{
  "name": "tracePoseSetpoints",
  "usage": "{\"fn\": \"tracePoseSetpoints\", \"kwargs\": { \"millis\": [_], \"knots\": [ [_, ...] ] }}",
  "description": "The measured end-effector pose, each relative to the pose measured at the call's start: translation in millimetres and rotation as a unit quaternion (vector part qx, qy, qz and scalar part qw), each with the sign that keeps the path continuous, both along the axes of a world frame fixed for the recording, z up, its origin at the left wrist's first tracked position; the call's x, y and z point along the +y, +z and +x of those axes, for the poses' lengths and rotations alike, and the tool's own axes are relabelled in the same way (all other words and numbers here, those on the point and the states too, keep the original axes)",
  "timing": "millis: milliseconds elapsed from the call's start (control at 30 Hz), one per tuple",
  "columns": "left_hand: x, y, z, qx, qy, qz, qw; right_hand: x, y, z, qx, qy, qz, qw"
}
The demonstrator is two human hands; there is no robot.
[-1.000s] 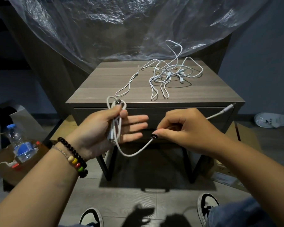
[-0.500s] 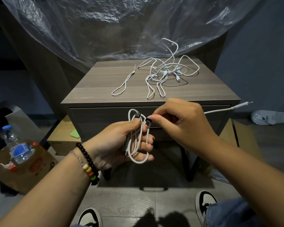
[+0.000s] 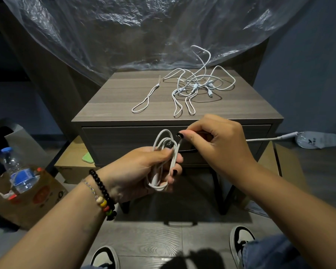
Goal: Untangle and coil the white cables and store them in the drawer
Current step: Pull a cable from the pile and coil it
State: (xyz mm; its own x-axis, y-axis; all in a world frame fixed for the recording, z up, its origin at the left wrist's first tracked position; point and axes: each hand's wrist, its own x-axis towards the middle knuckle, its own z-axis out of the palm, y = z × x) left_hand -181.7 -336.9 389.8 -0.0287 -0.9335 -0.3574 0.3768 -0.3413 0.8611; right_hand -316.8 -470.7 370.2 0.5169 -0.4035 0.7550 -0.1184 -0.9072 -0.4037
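One grey wood-grain nightstand, drawer closed | tangled white cables loose on top | your left hand grips the half-wound white coil | your right hand pinches its free strand.

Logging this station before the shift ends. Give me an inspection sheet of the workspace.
Surface: nightstand top, wood grain, carries the loose cables.
Job's things: tangled white cables at the back right; a separate looped cord to their left; drawer closed.
Clutter: nothing seen on the top.
Hands: left hand grips a partly wound coil; right hand pinches the same cable.
Cables: the coil's free end sticks out right.
Surroundings: plastic sheet, bottle in a paper bag, slipper.
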Motion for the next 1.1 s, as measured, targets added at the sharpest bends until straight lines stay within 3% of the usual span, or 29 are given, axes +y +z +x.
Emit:
{"fn": "tracePoseSetpoints", "kwargs": {
  "millis": [167, 400, 500, 567, 667, 767, 900, 1100],
  "knots": [
    [0.4, 0.8, -1.6, 0.005, 0.005, -0.005, 1.0, -2.3, 1.7, 1.5, 0.021, 0.005, 0.019, 1.0],
    [-8.1, 9.7, 25.4, 0.061, 0.216, -0.077, 0.971, -15.6, 9.3, -5.7, 0.073, 0.003, 0.071, 0.995],
    [-6.0, 12.3, 33.4, 0.072, 0.251, -0.077, 0.962, -18.7, 10.3, -9.8, 0.109, 0.006, 0.094, 0.99],
    [-5.9, 10.5, 28.7, 0.032, 0.241, -0.065, 0.968, -17.2, 8.4, -9.3, 0.108, -0.003, 0.085, 0.991],
    [-8.7, 2.8, 14.1, -0.08, 0.212, -0.046, 0.973, -4.7, 2.9, -3.5, 0.083, -0.023, 0.037, 0.996],
    [-13.4, -6.3, 0.1, -0.186, 0.207, -0.03, 0.96, 13.2, 1.7, 2.8, 0.098, -0.026, -0.082, 0.991],
    [-18.7, -8.8, -5.4, -0.172, 0.194, -0.029, 0.965, 25.6, 4.0, 8.8, 0.14, -0.053, -0.237, 0.96],
    [-22.5, -8.4, -1.4, -0.135, 0.228, -0.071, 0.962, 32.9, 4.2, 11.3, 0.172, -0.038, -0.279, 0.944]
  ]
}}
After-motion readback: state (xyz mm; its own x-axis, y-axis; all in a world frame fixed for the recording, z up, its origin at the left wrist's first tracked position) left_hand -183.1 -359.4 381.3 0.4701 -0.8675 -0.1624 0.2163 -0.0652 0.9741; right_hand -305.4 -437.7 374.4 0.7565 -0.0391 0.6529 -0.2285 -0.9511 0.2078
